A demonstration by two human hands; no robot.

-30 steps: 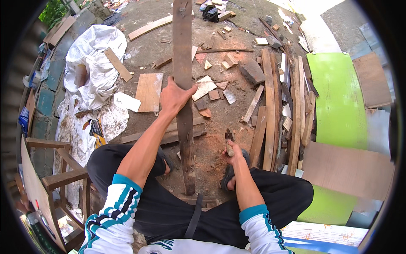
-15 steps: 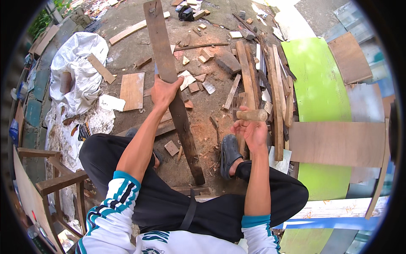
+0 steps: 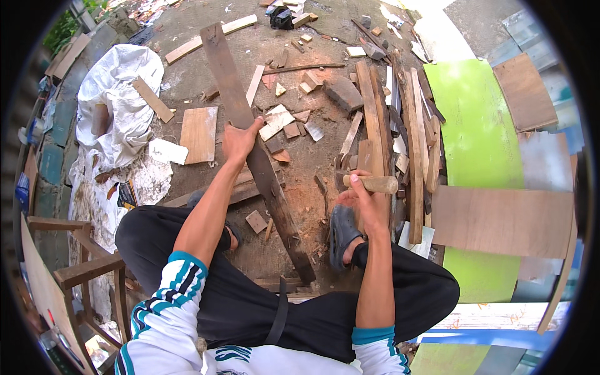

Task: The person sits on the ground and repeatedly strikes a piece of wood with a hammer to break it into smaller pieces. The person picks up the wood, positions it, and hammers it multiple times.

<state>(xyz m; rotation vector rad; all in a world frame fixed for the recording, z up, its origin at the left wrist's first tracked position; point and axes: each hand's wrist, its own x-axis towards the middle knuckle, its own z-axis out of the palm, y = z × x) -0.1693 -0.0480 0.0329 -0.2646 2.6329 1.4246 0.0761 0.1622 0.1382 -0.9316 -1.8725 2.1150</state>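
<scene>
A long, dark, weathered wooden plank [image 3: 232, 81] runs aslant from the far left down to a low wooden piece between my feet. My left hand [image 3: 239, 142] is closed around its middle, thumb across the face. In my right hand [image 3: 370, 203] is a hammer [image 3: 381, 184], its thick pale wooden handle pointing right and its dark head partly showing left of the fingers. The hammer is held above the ground near my right shoe [image 3: 344, 234], apart from the plank. A nail or small spike seems to stand near the plank's far end, too small to be sure.
Wood strips [image 3: 412, 150] lie piled to the right, beside a bright green board [image 3: 475, 125] with a brown plywood sheet [image 3: 500, 215] across it. Offcuts and a grey block [image 3: 344, 94] litter the ground ahead. A white sack [image 3: 119, 81] and wooden frame [image 3: 87, 269] are at left.
The plank's far end has swung left and a little nearer, its near end slightly right. My right hand has turned, lowering the hammer a little, with the fingers closing round its handle.
</scene>
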